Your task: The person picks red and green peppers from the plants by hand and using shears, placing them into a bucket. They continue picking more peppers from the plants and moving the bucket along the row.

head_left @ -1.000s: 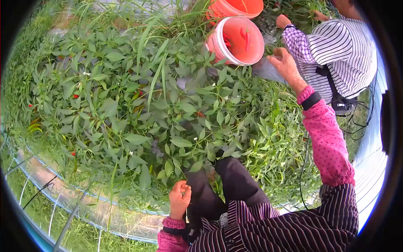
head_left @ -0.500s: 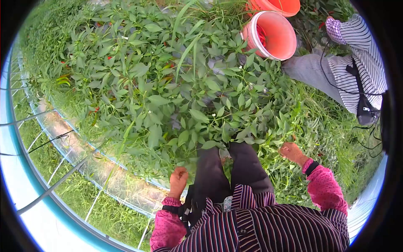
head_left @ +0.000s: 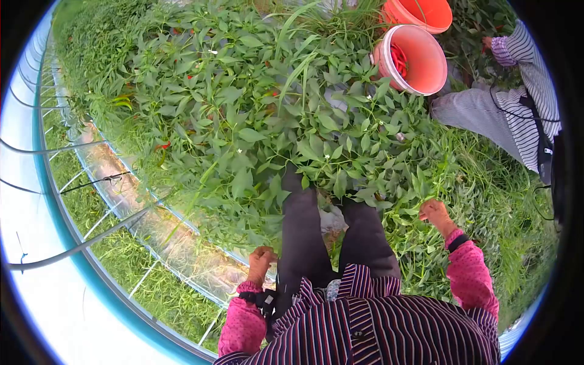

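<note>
I stand among green chili plants (head_left: 255,121) with red peppers (head_left: 163,146) showing between the leaves. My left hand (head_left: 261,260) is curled shut beside my left trouser leg, low by my hip; I see nothing in it. My right hand (head_left: 435,213) is raised at the plants' right edge, fingers closed among the leaves; whether it grips a leaf or pepper is not clear. An orange bucket (head_left: 420,79) holding red peppers sits at the upper right, beyond my reach.
A second orange bucket (head_left: 426,12) stands behind the first. Another person in striped clothes (head_left: 517,109) crouches at the right edge. A clear plastic greenhouse wall with metal hoops (head_left: 91,201) runs along the left. Grass (head_left: 486,201) covers the ground on the right.
My right hand came down from the bucket's side to the plants near my legs. My view shifted left and the buckets moved toward the upper right. My left hand stayed by my hip.
</note>
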### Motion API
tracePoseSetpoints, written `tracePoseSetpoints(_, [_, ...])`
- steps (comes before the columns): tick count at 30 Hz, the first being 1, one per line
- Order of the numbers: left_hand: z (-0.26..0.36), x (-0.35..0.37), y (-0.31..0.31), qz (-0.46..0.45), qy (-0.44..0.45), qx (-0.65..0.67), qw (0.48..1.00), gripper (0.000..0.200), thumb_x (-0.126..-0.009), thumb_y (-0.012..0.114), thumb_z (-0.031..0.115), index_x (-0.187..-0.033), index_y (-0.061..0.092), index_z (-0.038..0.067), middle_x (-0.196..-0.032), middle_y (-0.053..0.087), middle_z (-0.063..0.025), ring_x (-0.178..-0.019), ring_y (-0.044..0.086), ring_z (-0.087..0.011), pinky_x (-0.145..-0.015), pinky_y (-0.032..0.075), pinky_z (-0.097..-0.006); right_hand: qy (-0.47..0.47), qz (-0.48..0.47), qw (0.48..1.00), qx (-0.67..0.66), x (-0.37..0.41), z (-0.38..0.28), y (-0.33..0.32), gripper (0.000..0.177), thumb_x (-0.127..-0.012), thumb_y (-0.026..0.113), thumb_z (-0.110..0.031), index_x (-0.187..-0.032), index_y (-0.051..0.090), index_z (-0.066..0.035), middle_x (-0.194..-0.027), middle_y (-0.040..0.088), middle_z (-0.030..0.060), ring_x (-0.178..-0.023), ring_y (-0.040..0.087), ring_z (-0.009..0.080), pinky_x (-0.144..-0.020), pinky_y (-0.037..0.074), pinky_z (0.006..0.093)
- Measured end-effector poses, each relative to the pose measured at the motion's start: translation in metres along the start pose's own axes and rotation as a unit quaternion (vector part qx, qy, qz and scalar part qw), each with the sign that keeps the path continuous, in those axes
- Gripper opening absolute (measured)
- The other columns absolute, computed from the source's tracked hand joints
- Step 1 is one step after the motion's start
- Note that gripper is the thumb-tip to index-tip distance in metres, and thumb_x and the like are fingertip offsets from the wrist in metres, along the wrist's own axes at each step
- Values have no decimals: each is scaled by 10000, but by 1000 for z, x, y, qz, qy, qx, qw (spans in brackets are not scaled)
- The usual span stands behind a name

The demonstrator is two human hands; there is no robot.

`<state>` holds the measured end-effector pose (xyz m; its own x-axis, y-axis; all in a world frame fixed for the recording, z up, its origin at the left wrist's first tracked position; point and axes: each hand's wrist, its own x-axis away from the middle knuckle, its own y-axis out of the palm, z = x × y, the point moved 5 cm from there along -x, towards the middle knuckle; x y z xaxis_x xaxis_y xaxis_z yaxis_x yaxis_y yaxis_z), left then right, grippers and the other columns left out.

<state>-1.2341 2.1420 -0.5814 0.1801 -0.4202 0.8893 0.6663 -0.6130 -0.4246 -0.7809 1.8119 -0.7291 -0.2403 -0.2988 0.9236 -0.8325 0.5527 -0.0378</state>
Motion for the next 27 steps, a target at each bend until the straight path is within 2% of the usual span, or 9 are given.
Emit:
tracePoseSetpoints(7, [-4,-27,-17,0,45,-69,997,191,-809,561,137,-926,640,8,-789,642,-49,-684,561,-120,-602,453,-267,-11,6,997,-71,13,4,9,75,-855,560,-38,-853,556,36,-787,634,129,-668,650,194,-598,581,310])
tracePoseSetpoints(11, [-3,-48,-47,36,79,-99,991,182,-809,576,118,-926,642,-5,-771,637,-54,-681,570,-129,-627,473,-275,-25,31,996,-77,5,38,7,116,-874,539,-67,-845,575,39,-761,634,121,-632,654,203,-563,576,315])
tracePoseSetpoints(15, [0,-66,-74,11,19,12,1000,206,-812,592,85,-969,610,-47,-795,642,-107,-696,618,-169,-630,525,-291,11,33,998,-47,9,24,22,93,-869,541,-51,-832,570,29,-753,626,125,-623,654,215,-563,584,320])
tracePoseSetpoints(16, [-1,-73,-84,21,25,17,999,207,-815,578,100,-970,610,-34,-786,643,-100,-682,621,-170,-596,504,-283,23,31,999,-35,8,16,29,89,-869,540,-49,-833,568,27,-752,625,126,-622,654,217,-568,585,321])
tracePoseSetpoints(18, [-6,-89,-106,41,36,29,998,213,-822,551,130,-973,611,-8,-767,644,-85,-653,628,-171,-528,461,-268,-1,22,999,-33,3,-6,47,98,-868,524,-59,-846,564,28,-760,628,132,-624,655,217,-575,582,326])
tracePoseSetpoints(20, [-13,-116,-140,98,62,46,992,191,-820,543,99,-939,607,-35,-759,638,-101,-652,629,-185,-561,493,-273,-9,16,1000,7,-4,-34,65,105,-867,522,-68,-853,563,28,-769,630,134,-636,658,215,-577,580,330])
tracePoseSetpoints(24, [-18,-160,-222,218,128,101,962,167,-819,544,79,-911,608,-45,-762,632,-110,-638,624,-191,-578,508,-279,-29,-7,996,84,4,-166,166,94,-848,518,-32,-844,568,48,-787,608,106,-699,642,197,-627,583,318])
tracePoseSetpoints(26, [16,-178,-266,277,90,-20,956,173,-817,536,69,-941,596,-35,-722,618,-77,-610,584,-178,-579,474,-281,-74,-36,989,118,-5,-214,222,70,-859,536,-42,-849,572,16,-796,607,71,-730,626,164,-661,553,301])
tracePoseSetpoints(27, [23,-200,-284,297,180,16,938,184,-823,536,72,-965,590,-32,-764,622,-77,-650,583,-173,-606,470,-277,-99,-53,983,146,-10,-243,256,69,-868,538,-48,-852,572,10,-800,608,63,-737,621,153,-671,541,294])
